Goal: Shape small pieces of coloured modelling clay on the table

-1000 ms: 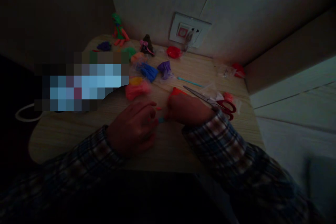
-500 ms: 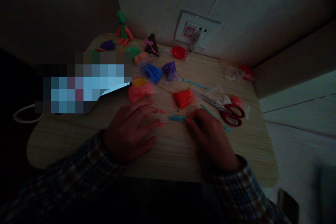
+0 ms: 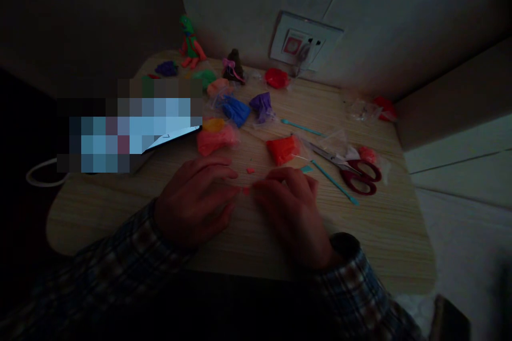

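On a wood-grain table, a small pink piece lies between the left hand, fingers parted, and the fingertips of the right hand, whose grip cannot be told. Beyond lie another pink bit, a red packet and red-handled scissors; the red marking on the wall socket is unreadable.

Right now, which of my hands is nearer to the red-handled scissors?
Your right hand: it is to the left of the scissors and closer to you, not touching them. Your left hand is farther left, beyond the right hand.
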Motion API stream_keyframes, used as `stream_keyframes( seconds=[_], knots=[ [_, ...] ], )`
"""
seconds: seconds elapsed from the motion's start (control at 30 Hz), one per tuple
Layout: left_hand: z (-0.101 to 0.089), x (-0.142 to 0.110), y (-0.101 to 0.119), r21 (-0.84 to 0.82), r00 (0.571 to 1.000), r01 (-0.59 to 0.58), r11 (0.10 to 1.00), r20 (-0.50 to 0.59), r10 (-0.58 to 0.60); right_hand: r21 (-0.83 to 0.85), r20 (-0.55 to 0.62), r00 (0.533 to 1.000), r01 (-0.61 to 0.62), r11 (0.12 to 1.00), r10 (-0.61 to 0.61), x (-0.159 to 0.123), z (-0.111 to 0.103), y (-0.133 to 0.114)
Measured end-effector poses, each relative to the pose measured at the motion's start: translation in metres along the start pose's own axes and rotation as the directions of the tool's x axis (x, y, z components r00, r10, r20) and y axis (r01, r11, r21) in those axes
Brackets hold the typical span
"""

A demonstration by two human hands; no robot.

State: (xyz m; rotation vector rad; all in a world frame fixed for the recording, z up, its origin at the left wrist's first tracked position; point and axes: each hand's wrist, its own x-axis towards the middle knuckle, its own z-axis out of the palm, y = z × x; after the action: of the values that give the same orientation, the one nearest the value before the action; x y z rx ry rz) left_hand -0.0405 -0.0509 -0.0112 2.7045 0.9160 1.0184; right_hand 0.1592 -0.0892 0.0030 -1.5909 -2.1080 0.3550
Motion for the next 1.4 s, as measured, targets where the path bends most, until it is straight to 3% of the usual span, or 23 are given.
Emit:
stream_keyframes(
  seconds=[0.2,0.4,0.7,1.13,1.3,1.4],
  knots=[
    [-0.003,0.005,-0.005,0.041,0.999,0.050,0.998,0.001,-0.050,0.103,0.108,0.991,-0.091,0.991,0.080,0.016,0.007,-0.007],
    [0.000,0.007,-0.010,0.032,0.986,0.165,0.986,0.010,-0.165,0.142,0.069,0.992,-0.115,0.983,0.106,0.010,0.005,0.001],
    [0.003,0.004,-0.013,0.018,0.976,0.204,0.979,0.068,-0.205,0.038,0.014,0.989,-0.148,0.988,0.147,0.005,0.008,-0.001],
    [0.001,0.002,-0.013,0.021,0.973,0.231,0.973,0.017,-0.231,0.141,-0.114,0.990,-0.071,0.987,0.087,0.005,0.008,0.002],
    [0.002,0.002,-0.017,0.025,0.985,0.159,0.987,-0.078,-0.157,0.202,-0.140,0.983,-0.089,0.975,0.119,0.007,0.009,0.006],
    [0.002,0.002,-0.019,0.052,0.988,0.137,0.989,-0.082,-0.133,0.194,-0.148,0.982,-0.090,0.977,0.120,0.007,0.010,0.006]
  ],
)
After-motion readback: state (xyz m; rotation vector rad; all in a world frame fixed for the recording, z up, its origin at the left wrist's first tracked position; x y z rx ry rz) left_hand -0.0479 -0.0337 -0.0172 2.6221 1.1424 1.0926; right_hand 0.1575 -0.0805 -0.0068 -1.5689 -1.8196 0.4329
